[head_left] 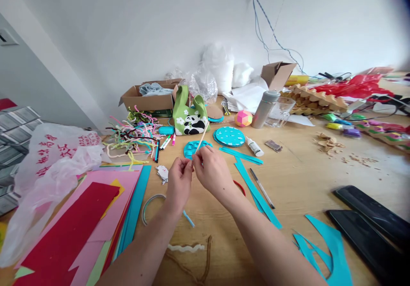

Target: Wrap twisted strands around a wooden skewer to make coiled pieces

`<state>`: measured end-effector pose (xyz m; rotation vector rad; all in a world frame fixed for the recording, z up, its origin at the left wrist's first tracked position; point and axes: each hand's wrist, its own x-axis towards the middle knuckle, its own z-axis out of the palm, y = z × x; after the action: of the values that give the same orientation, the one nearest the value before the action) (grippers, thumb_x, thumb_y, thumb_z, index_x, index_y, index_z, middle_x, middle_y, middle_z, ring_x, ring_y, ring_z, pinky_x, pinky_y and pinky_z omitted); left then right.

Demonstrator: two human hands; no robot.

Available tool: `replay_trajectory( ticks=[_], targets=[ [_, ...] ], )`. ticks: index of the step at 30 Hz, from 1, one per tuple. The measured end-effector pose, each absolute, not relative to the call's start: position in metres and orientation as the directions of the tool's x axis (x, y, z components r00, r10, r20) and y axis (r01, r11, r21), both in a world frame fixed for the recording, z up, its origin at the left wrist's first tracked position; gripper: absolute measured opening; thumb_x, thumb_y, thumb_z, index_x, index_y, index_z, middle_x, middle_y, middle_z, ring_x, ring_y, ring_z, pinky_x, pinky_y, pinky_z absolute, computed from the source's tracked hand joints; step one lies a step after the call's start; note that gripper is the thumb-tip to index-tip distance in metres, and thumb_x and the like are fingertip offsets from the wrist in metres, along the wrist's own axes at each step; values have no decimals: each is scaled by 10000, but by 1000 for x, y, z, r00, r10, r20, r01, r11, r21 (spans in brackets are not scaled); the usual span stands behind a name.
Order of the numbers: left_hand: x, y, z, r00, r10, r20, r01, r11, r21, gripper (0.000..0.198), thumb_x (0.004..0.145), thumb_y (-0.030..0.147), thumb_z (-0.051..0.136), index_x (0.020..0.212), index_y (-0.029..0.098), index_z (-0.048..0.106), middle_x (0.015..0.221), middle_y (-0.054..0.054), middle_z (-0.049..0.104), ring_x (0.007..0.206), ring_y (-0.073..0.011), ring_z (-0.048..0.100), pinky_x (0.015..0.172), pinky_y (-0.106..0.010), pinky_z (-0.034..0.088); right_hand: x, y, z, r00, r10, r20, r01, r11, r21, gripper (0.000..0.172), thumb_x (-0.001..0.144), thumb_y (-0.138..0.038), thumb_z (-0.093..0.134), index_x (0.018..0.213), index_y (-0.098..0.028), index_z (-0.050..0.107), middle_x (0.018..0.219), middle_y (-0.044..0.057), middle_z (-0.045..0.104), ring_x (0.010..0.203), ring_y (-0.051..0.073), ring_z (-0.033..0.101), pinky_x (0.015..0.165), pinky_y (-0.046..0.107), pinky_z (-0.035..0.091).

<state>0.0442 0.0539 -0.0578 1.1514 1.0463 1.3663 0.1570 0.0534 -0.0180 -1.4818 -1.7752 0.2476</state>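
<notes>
My right hand (pixel 214 169) is closed around a thin pale wooden stick (pixel 202 136), which points up and away from me. Pressed up beside it, my left hand (pixel 180 182) has its thumb and fingers pinched together; whatever lies in that pinch is hidden. Just beyond the hands are a blue paper piece with loops (pixel 189 150) and round blue patterned discs (pixel 229 136). A light blue strip end (pixel 188 219) shows between my forearms, near a pale ring-shaped band (pixel 147 204).
Coloured paper sheets (pixel 70 230) and a plastic bag (pixel 57 149) lie left. Fuzzy pipe cleaners (pixel 133 136), a green panda bag (pixel 187 117), a glue bottle (pixel 255 146) and a grey flask (pixel 265 108) stand or lie beyond. Blue strips (pixel 256 192), a pen (pixel 262 188) and phones (pixel 361 239) are right.
</notes>
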Motion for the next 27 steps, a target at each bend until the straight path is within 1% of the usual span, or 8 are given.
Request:
replay_trajectory(
  ticks=[5, 11, 13, 16, 18, 20, 24, 27],
  targets=[
    [40, 56, -51, 48, 995, 92, -143, -84, 986, 286, 734, 421, 707, 795, 163, 599, 631, 35, 533, 492, -55, 402, 440, -194, 276, 161, 55, -16, 30, 957, 287, 588, 215, -780, 253, 859, -275, 508, 622, -198, 462, 617, 12, 555, 562, 137, 467, 542, 259, 307],
    [36, 57, -36, 119, 992, -49, -348, 87, 933, 290, 639, 347, 772, 718, 140, 584, 575, 41, 512, 422, -28, 362, 393, -181, 186, 169, 61, -15, -24, 979, 202, 376, 196, -906, 287, 858, -353, 520, 630, -179, 516, 556, -20, 493, 510, 110, 408, 489, 247, 288],
    [35, 57, -33, 152, 984, -93, -400, 147, 905, 295, 612, 314, 785, 715, 134, 575, 591, 34, 523, 420, -23, 370, 387, -173, 173, 172, 62, -14, -37, 968, 249, 311, 248, -917, 241, 850, -343, 547, 687, -167, 572, 594, -11, 537, 545, 117, 454, 510, 246, 332],
    [33, 57, -30, 197, 973, -118, -445, 195, 874, 288, 609, 282, 785, 704, 129, 560, 599, 33, 521, 416, -16, 371, 381, -162, 173, 177, 61, -13, -48, 909, 415, 281, 411, -867, 103, 830, -257, 596, 815, -165, 641, 756, 27, 627, 697, 146, 565, 636, 261, 430],
    [33, 56, -29, 233, 965, -121, -458, 219, 862, 276, 625, 271, 776, 700, 127, 552, 601, 34, 515, 416, -13, 371, 379, -158, 178, 179, 59, -11, -99, 862, 498, 303, 502, -810, 102, 836, -203, 590, 898, -177, 667, 838, 42, 641, 768, 155, 588, 701, 277, 453],
    [33, 55, -28, 261, 958, -121, -465, 234, 854, 269, 637, 268, 768, 704, 128, 548, 604, 35, 510, 414, -11, 370, 377, -154, 180, 180, 59, -10, -158, 833, 530, 336, 550, -764, 131, 849, -180, 575, 931, -194, 676, 850, 42, 641, 782, 156, 587, 716, 284, 455],
    [33, 54, -28, 285, 950, -124, -452, 248, 857, 268, 637, 265, 765, 717, 135, 544, 603, 33, 515, 410, -13, 377, 377, -149, 184, 186, 59, -8, -246, 791, 561, 365, 611, -702, 108, 870, -193, 563, 879, -203, 670, 833, 37, 630, 808, 163, 581, 737, 291, 453],
    [33, 54, -28, 319, 940, -120, -440, 259, 860, 263, 639, 257, 761, 698, 136, 535, 601, 31, 518, 410, -14, 384, 380, -147, 190, 193, 59, -7, -334, 744, 578, 379, 668, -641, 142, 902, -207, 517, 885, -200, 658, 868, 48, 610, 810, 160, 574, 736, 288, 451]
  ],
)
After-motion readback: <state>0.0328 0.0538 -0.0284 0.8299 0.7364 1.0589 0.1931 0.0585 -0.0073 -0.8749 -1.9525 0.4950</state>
